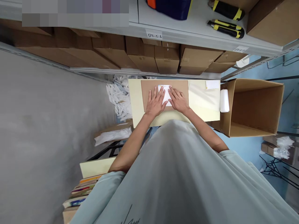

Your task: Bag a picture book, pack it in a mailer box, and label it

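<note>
A white label (pixel 166 95) lies on a flat brown piece of cardboard (pixel 149 87), on a pale yellow tabletop (pixel 201 109). My left hand (pixel 155 102) rests flat with its fingers spread, touching the label's left side and the cardboard. On the other side, my right hand (pixel 177 99) lies with outstretched fingers over the label's right edge. Neither hand grips anything. Whether the cardboard is a single sheet or a closed flat box, I cannot tell.
To the right stands a tall open carton (pixel 254 105), with a white roll (pixel 224 100) beside it. A small white slip (pixel 212 84) lies on the tabletop. Behind, a shelf holds brown boxes (pixel 167 59) and utility knives (pixel 227 28). White paper scraps (pixel 120 99) fill the left side.
</note>
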`<state>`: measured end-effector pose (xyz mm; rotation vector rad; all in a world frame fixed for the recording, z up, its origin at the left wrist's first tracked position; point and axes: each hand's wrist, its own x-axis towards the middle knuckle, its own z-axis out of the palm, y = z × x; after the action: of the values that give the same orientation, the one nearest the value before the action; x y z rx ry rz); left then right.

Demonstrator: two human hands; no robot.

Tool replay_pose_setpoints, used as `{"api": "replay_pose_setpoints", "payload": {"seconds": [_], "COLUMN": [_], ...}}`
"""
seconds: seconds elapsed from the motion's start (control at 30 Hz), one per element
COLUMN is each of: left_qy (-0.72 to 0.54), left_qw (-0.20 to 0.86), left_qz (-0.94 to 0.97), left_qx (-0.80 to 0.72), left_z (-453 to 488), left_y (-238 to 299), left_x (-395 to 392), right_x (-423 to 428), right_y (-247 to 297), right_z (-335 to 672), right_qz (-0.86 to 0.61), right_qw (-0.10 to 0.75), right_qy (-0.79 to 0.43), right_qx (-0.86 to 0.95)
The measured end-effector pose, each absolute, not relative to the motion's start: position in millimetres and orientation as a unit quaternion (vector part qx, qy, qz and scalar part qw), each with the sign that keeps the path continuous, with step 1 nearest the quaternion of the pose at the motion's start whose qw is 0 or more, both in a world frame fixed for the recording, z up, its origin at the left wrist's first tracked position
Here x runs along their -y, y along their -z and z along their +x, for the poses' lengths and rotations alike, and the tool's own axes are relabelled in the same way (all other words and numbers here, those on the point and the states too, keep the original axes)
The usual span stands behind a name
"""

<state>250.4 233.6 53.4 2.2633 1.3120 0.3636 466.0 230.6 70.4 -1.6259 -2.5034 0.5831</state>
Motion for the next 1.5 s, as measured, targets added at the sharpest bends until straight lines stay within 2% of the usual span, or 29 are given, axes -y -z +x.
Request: {"api": "replay_pose_setpoints", "payload": {"seconds": [0.13, 0.3, 0.43, 0.57, 0.7, 0.83, 0.97, 1.17, 1.27, 1.37, 1.43, 1.5], "left_qy": [-0.109, -0.099, -0.082, -0.066, -0.107, -0.124, -0.1, -0.069, -0.086, -0.144, -0.181, -0.2], "left_qw": [0.234, 0.23, 0.245, 0.251, 0.258, 0.255, 0.25, 0.276, 0.284, 0.309, 0.359, 0.41], "left_qz": [0.825, 0.81, 0.85, 0.874, 0.827, 0.798, 0.824, 0.863, 0.841, 0.734, 0.638, 0.602], "left_qx": [-0.502, -0.53, -0.458, -0.411, -0.488, -0.532, -0.499, -0.416, -0.453, -0.587, -0.657, -0.656], "left_z": [247.6, 252.8, 230.8, 214.6, 233.4, 251.6, 244.0, 215.2, 193.3, 170.5, 162.5, 163.3], "left_y": [-57.6, -64.8, -69.3, -69.9, -64.4, -60.4, -61.7, -70.7, -64.8, -41.3, -19.7, -1.2], "left_x": [-244.2, -243.3, -255.1, -267.9, -258.3, -245.0, -245.4, -215.8, -181.0, -152.8, -145.6, -148.4], "right_x": [-247.2, -233.3, -224.6, -239.0, -241.0, -215.0, -198.8, -202.0, -186.0, -153.7, -132.5, -119.3], "right_y": [-75.4, -77.5, -76.5, -75.1, -71.0, -70.7, -73.0, -74.2, -73.9, -69.2, -62.5, -54.4], "right_z": [456.7, 456.2, 471.6, 466.0, 444.2, 444.9, 455.1, 435.1, 449.5, 491.6, 518.7, 532.9], "right_qz": [-0.573, -0.562, -0.523, -0.546, -0.599, -0.587, -0.562, -0.626, -0.652, -0.715, -0.74, -0.715], "right_qw": [0.039, 0.063, 0.07, 0.067, 0.077, 0.068, 0.057, 0.078, 0.11, 0.205, 0.259, 0.263], "right_qy": [-0.184, -0.201, -0.23, -0.226, -0.212, -0.215, -0.222, -0.212, -0.221, -0.258, -0.329, -0.413], "right_qx": [0.798, 0.8, 0.818, 0.804, 0.769, 0.778, 0.795, 0.746, 0.717, 0.617, 0.526, 0.499]}}
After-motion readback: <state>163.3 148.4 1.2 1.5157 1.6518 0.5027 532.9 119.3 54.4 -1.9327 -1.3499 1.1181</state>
